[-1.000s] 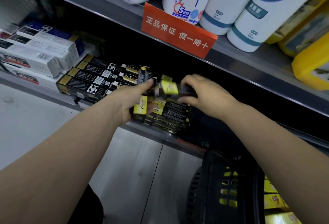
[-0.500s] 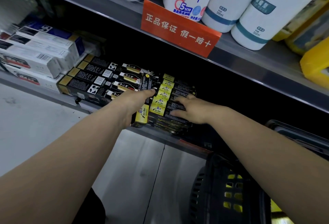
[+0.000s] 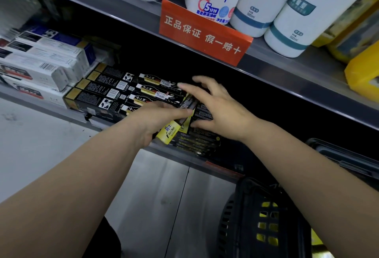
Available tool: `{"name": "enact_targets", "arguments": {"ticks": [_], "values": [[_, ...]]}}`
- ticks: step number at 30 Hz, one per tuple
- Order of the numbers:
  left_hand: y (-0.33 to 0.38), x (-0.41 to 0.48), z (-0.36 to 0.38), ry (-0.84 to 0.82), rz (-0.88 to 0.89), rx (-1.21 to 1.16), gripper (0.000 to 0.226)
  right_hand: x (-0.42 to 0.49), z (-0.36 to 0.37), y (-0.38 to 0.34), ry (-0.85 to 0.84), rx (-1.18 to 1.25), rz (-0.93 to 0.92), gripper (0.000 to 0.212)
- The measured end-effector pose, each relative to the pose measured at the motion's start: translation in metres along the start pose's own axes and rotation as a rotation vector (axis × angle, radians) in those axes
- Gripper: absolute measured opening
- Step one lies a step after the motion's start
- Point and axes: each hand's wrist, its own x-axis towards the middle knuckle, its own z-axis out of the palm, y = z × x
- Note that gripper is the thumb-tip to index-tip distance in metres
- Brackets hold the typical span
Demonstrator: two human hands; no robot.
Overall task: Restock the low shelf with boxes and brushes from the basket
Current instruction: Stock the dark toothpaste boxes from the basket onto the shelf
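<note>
The left hand (image 3: 152, 121) grips a yellow-ended brush pack (image 3: 169, 132) over the low shelf (image 3: 47, 105), apparently to slot it onto the stack (image 3: 196, 145) that the right hand (image 3: 222, 110) steadies with spread, straight fingers (image 3: 192, 90).

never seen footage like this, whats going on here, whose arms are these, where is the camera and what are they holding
No machine here: these are a person's two bare arms, filmed by one wide-angle camera worn on the head, looking forward and down, so there is only one view. The person reaches into a low shop shelf. On it lie white boxes, a row of black boxes and a stack of dark packs. The left hand grips a yellow-and-black pack at the stack's front. The right hand is open, fingers spread over the stack. Lower right stands a black basket with yellow goods showing through its holes. Above are an orange sign and white bottles.
</note>
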Motion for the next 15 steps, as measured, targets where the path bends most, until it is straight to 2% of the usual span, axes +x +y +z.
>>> {"name": "enact_targets", "arguments": {"ticks": [2, 3, 4, 6, 8, 11, 15], "values": [[0.004, -0.001, 0.002, -0.016, 0.047, -0.045, 0.052, 0.001, -0.008, 0.0, 0.037, -0.009, -0.064, 0.055], [0.006, -0.001, 0.002, 0.028, 0.055, -0.084, 0.048, 0.002, -0.01, 0.004, 0.042, -0.002, -0.051, 0.046], [0.009, 0.001, 0.001, 0.104, 0.052, -0.132, 0.045, 0.003, -0.012, 0.01, 0.047, 0.008, 0.006, 0.041], [0.01, 0.004, -0.001, 0.244, 0.053, -0.22, 0.039, 0.004, -0.011, 0.027, 0.047, -0.009, 0.234, 0.04], [0.007, 0.004, 0.001, 0.293, 0.05, -0.128, 0.032, 0.005, -0.006, 0.044, 0.001, -0.07, 0.441, 0.045], [-0.002, 0.003, 0.011, 0.174, -0.017, 0.118, 0.04, 0.013, 0.009, 0.059, -0.113, -0.048, 0.51, 0.039], [-0.01, 0.004, 0.019, 0.026, -0.056, 0.242, 0.06, 0.019, 0.031, 0.057, -0.344, 0.009, 0.489, 0.044]]}}
